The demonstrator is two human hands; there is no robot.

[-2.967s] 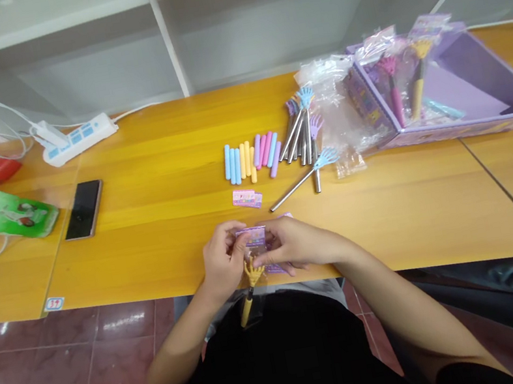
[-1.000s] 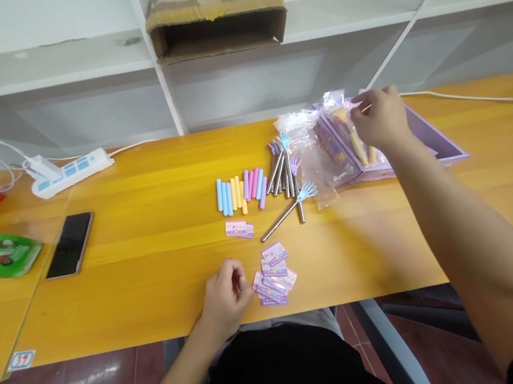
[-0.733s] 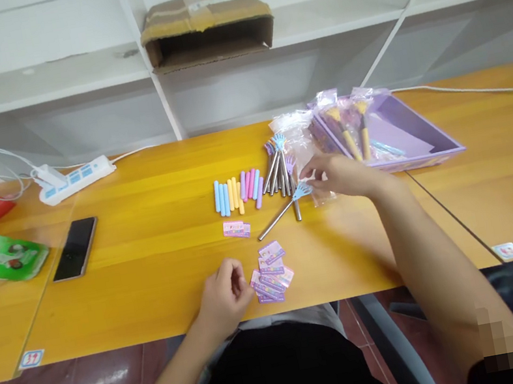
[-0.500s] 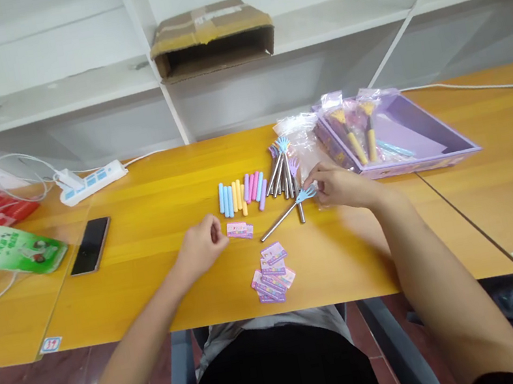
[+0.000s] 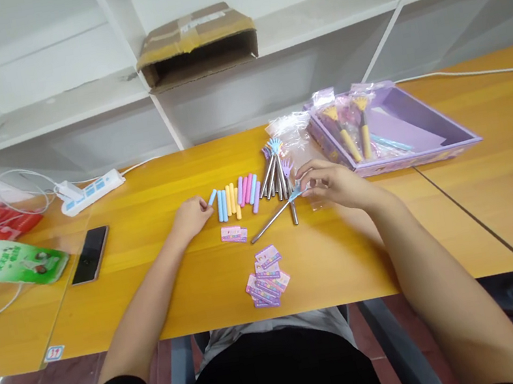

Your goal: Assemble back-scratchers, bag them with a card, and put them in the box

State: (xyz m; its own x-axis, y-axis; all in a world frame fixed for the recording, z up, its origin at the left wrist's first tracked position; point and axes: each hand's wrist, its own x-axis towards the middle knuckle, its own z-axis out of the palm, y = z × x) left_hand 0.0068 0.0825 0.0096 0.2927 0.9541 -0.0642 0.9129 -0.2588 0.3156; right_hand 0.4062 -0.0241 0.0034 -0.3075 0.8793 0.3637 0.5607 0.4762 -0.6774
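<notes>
My left hand (image 5: 193, 216) pinches one end of a light blue tube (image 5: 212, 197), tilted beside a row of blue, yellow, pink and purple tubes (image 5: 232, 199). Between the fingers of my right hand (image 5: 329, 182) is the blue hand-shaped head of a back scratcher (image 5: 275, 220); its metal rod slants down to the left. Just behind it lies a pile of similar back scratchers (image 5: 275, 175) with metal rods and coloured heads. Small printed cards (image 5: 233, 234) lie below the tubes, and a fanned stack of cards (image 5: 267, 277) is nearer the front edge.
A purple box (image 5: 433, 155) holding packaged yellow-headed back scratchers stands at right, with clear plastic bags (image 5: 296, 135) beside it. At left are a phone (image 5: 90, 255), a power strip (image 5: 92, 192) and a green package (image 5: 11, 263). A cardboard box (image 5: 195, 44) rests on the shelf.
My left hand has moved up to the tubes and taken hold of a blue one at the row's left end. My right hand keeps the back scratcher, its fingers slightly more spread.
</notes>
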